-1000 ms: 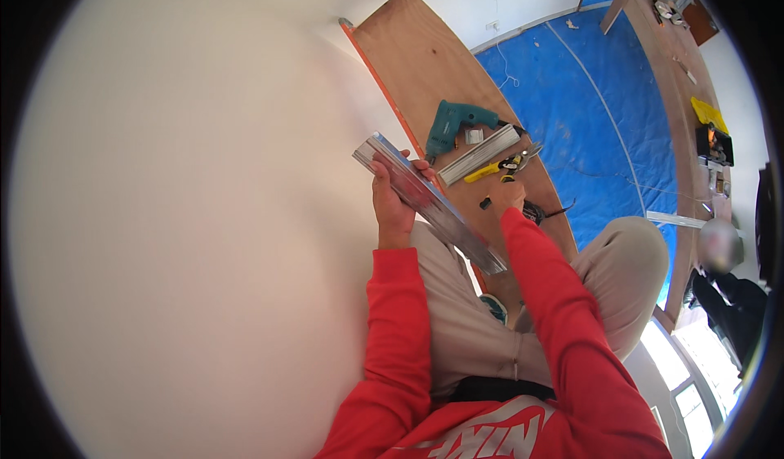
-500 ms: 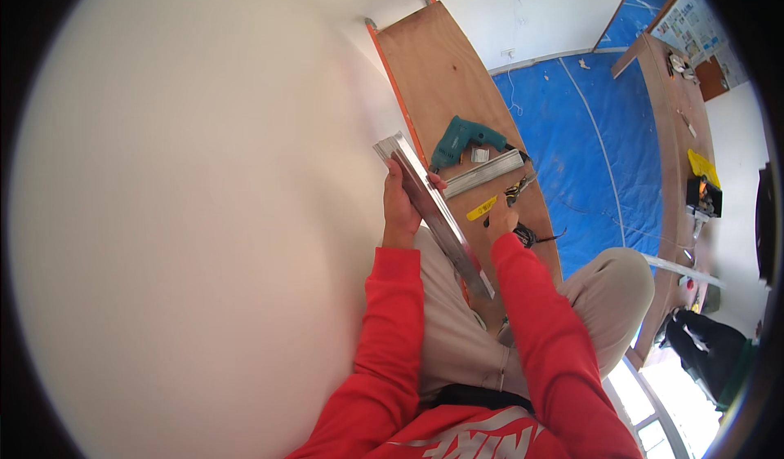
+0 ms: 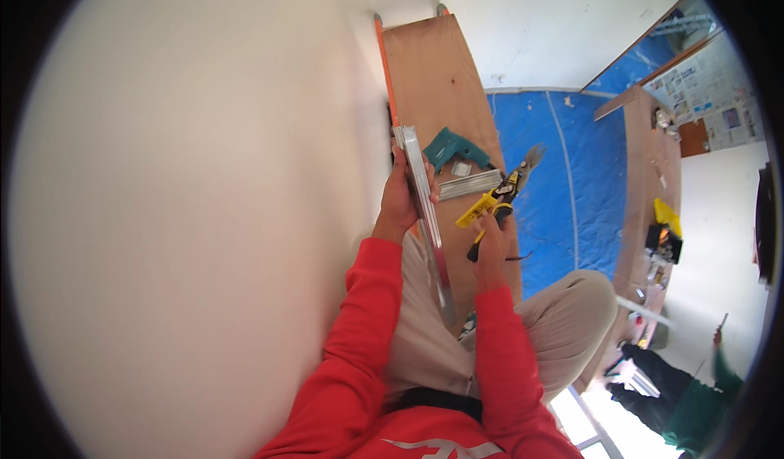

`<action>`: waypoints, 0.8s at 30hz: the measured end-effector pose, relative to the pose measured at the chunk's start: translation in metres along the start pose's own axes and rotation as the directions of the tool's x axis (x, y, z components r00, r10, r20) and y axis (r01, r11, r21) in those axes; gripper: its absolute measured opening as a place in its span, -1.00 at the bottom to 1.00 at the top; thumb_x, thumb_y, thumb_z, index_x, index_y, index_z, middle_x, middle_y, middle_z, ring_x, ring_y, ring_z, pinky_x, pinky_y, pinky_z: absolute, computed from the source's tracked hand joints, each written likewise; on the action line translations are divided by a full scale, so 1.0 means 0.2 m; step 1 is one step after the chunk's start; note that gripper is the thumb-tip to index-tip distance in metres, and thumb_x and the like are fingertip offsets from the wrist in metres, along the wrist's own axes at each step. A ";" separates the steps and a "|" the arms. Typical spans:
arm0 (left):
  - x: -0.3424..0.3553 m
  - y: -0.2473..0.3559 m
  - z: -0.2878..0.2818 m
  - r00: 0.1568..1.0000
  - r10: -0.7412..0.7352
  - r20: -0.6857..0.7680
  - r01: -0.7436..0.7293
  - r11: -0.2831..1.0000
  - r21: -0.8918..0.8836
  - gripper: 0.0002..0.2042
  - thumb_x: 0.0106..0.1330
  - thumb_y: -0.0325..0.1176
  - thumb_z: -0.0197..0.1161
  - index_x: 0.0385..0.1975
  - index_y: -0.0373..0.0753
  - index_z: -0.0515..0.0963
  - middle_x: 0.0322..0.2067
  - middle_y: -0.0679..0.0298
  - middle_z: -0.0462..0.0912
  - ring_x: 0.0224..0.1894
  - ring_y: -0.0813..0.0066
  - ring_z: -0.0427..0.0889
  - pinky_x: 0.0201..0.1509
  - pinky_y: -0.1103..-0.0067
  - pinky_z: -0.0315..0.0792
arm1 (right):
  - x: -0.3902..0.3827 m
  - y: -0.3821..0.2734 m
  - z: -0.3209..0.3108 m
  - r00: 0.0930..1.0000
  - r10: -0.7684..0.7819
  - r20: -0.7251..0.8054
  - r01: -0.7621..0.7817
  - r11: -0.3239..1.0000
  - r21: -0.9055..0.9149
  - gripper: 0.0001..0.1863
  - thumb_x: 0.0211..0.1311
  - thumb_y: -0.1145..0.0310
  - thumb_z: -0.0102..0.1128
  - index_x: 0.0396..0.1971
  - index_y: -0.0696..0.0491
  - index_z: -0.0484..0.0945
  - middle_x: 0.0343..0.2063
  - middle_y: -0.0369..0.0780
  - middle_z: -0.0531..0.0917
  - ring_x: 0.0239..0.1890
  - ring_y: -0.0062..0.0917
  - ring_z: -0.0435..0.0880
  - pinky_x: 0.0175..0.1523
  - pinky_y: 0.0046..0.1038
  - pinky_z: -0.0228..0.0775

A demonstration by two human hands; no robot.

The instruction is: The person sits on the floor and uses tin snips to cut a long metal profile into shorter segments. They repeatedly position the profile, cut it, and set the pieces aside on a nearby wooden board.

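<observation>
My left hand [image 3: 396, 198] is wrapped round a long silver metal channel [image 3: 426, 210], which slants from above the plank down towards my left thigh. Closed on the yellow and black handles of a pair of tin snips [image 3: 508, 185] is my right hand [image 3: 490, 247]. The snips are raised over the plank's right edge, jaws pointing up and right, away from the channel. Beyond both hands, a teal power drill [image 3: 453, 149] lies on the wooden plank [image 3: 429, 63]. A shorter bundle of metal channel [image 3: 469, 184] rests beside the drill.
A pale wall [image 3: 188, 214] rises close on my left. Blue sheeting [image 3: 535, 181] covers the floor to the right, below the plank. A wooden counter [image 3: 641, 157] holds tools and a black box [image 3: 663, 242]. Another person [image 3: 694, 402] in green stands at lower right.
My right hand has lifted the tin snips up off the plank. The channel in my left hand stands more upright in view. The other person has shifted, and more of them shows.
</observation>
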State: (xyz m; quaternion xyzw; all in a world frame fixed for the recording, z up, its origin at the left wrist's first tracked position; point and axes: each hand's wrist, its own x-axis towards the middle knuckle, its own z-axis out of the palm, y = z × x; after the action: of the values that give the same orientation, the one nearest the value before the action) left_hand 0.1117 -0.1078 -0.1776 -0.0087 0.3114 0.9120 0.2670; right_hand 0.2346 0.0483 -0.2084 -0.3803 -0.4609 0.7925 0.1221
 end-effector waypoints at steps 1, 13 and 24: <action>0.01 0.00 0.04 1.000 -0.006 0.008 0.006 1.000 -0.025 -0.35 0.53 0.41 -0.16 -0.17 -0.16 0.46 -0.58 0.29 0.40 -0.62 0.33 0.59 -0.48 0.44 0.57 | -0.05 -0.11 -0.02 1.000 0.002 0.021 -0.002 1.000 0.019 -0.59 0.35 0.45 0.16 0.18 0.12 0.48 0.02 -0.23 0.60 0.05 -0.48 0.61 0.14 -0.36 0.49; 0.32 0.15 0.87 0.911 -0.073 0.406 -0.206 0.771 0.602 -0.31 0.10 -0.40 0.59 0.18 -0.33 0.30 -0.32 0.21 0.56 -0.48 0.47 0.66 -0.45 0.50 0.57 | -0.33 -0.86 -0.37 0.914 -0.352 0.203 0.351 0.936 0.039 -0.02 0.01 0.17 0.22 0.52 0.06 0.16 0.31 -0.10 0.42 0.37 -0.13 0.45 0.51 0.05 0.22; 0.33 0.18 1.02 0.814 0.058 0.578 -0.570 0.272 0.775 -0.23 0.26 -0.24 0.56 0.48 -0.18 0.38 -0.06 0.17 0.50 -0.12 0.31 0.52 -0.08 0.43 0.47 | -0.54 -0.87 -0.27 0.913 0.115 0.392 -0.234 0.934 0.270 0.12 -0.11 0.20 0.34 0.58 -0.24 0.06 0.26 -0.07 0.46 0.43 -0.03 0.39 0.50 0.12 0.19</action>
State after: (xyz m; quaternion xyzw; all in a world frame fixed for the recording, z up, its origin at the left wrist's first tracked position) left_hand 0.0685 0.0165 -0.0047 0.4143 0.6971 0.5779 0.0923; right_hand 0.3196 0.1193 -0.0274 -0.2401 -0.3083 0.9203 0.0192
